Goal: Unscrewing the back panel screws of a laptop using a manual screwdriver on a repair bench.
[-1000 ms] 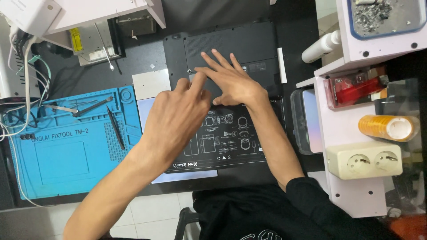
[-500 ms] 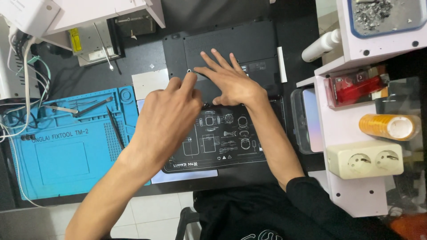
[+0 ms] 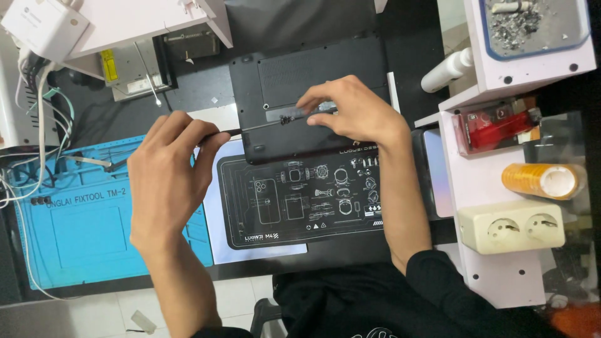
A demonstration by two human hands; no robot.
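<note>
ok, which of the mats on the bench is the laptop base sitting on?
The black mat with white line drawings, under the laptop base. The blue mat lies to the left, beneath the left hand, bearing only small tools.

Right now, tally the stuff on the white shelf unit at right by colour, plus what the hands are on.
Orange tape roll: 1
Red lighter-like item in clear case: 1
Cream double socket: 1
White bottle: 1
Black laptop base, right hand pressing it, left hand at its edge: 1
Total: 5
</note>
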